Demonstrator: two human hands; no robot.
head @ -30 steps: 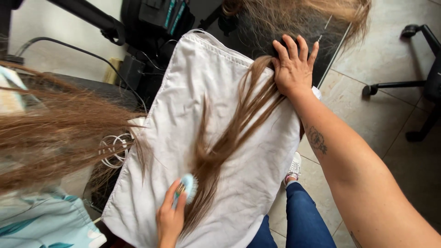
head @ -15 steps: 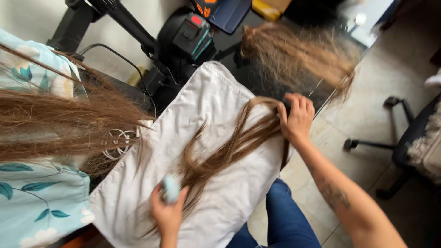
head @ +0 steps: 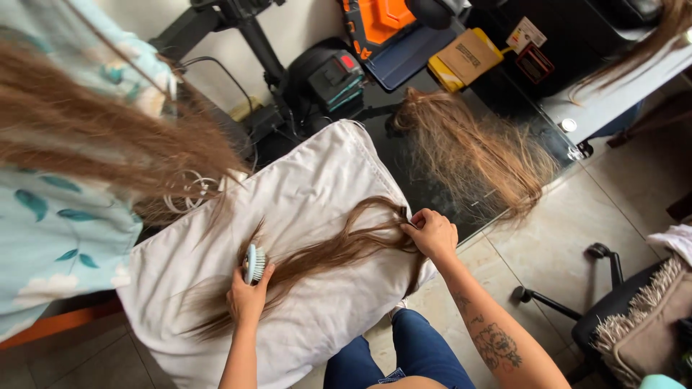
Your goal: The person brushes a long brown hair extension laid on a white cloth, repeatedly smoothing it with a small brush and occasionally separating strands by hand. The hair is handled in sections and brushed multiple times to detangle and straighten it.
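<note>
A long brown hair weft (head: pixel 328 253) lies across a white pillow (head: pixel 310 180) on the worktop, and everything here is placed from that pillow. The right hand (head: pixel 432 232) sits at the pillow's right edge, fingers closed tight on the weft's bound end. The left hand (head: pixel 247 297) is over the pillow's near-left part, fingers wrapped around a small pale blue brush (head: pixel 254 263) that stands in the strands about midway along. The main risk is a snag: if the bristles catch a knot and the pull goes on, hairs may tear or shed from the bound end. Were the right hand's grip to slacken, the whole weft would likely slide leftward over the cloth and bunch up. The loose tips fan out toward the pillow's near-left corner and could tangle again if brushed crosswise. Another hair bundle (head: pixel 476 155) lies on the dark glass just beyond the pillow's far-right corner, close enough that stray strands might mix. The pillow overhangs the worktop edge and may shift under a hard tug.
</note>
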